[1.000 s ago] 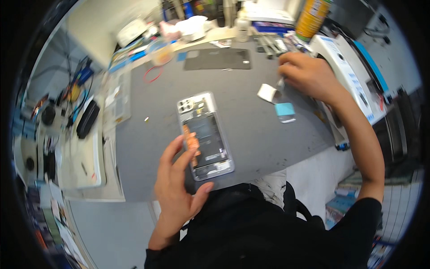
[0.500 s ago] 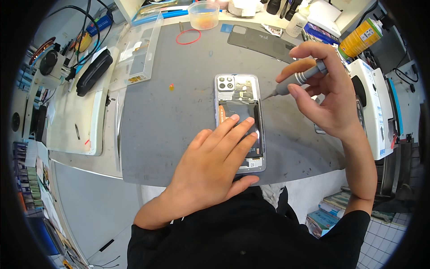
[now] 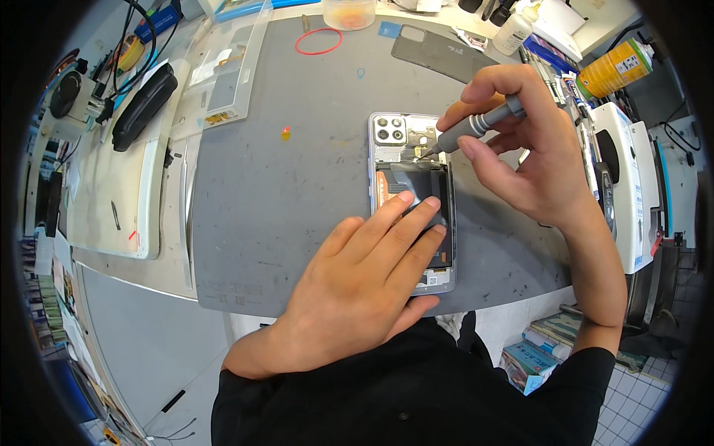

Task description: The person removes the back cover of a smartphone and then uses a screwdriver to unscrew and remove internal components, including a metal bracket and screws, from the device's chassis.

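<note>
An opened smartphone [image 3: 384, 160] lies on the grey mat with its inner parts bare and its camera block at the top left. My left hand [image 3: 364, 275] rests flat over its lower half, fingers stretched across the black battery [image 3: 416, 178]. In my right hand [image 3: 532, 149] is a grey precision screwdriver [image 3: 476, 128], gripped between thumb and fingers and slanting down to the left. Its thin tip is at the phone's upper part, just above the battery; whether it touches a screw is too small to tell.
Beyond the phone lies a dark back cover [image 3: 439, 56]. A red rubber band [image 3: 318, 41] and a clear plastic box [image 3: 230, 89] are at the far left. A yellow spray can [image 3: 614, 68] and a white device [image 3: 621, 186] stand on the right.
My right hand has brought the screwdriver leftward, its tip going from beside the phone's right edge to over its upper part. My left hand stays on the phone.
</note>
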Motion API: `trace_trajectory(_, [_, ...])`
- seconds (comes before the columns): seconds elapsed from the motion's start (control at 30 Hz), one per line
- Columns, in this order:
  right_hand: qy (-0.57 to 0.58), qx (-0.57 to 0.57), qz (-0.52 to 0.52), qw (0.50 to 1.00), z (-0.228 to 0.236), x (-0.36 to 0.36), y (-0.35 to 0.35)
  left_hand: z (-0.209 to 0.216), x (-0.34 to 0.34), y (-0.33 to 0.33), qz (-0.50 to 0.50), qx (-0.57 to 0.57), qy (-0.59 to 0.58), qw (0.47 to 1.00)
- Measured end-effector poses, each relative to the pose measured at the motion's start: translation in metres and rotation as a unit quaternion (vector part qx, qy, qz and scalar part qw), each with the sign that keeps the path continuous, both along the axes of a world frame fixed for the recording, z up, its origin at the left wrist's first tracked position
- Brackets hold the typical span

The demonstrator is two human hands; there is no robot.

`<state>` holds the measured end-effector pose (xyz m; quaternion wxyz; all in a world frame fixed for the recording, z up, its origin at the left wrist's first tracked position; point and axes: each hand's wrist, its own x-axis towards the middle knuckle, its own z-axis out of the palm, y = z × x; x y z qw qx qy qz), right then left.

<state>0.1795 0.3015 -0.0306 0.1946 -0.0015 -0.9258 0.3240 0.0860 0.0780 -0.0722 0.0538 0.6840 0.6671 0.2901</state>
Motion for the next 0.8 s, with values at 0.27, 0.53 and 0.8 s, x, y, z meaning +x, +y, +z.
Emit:
trace_trajectory(0.27, [0.060, 0.267, -0.043, 0.961, 0.009, -0.012, -0.013, 0.001, 0.000, 0.000, 0.002, 0.005, 0.003, 1.000])
trace_trajectory(0.53, [0.012, 0.290, -0.002, 0.957, 0.024, -0.013, -0.012, 0.000, -0.001, -0.001, -0.006, 0.006, -0.003, 1.000])
trace_trajectory(0.8, [-0.022, 0.233, -0.012, 0.972, 0.031, -0.012, -0.014, -0.002, 0.001, 0.000, 0.001, 0.003, -0.015, 1.000])
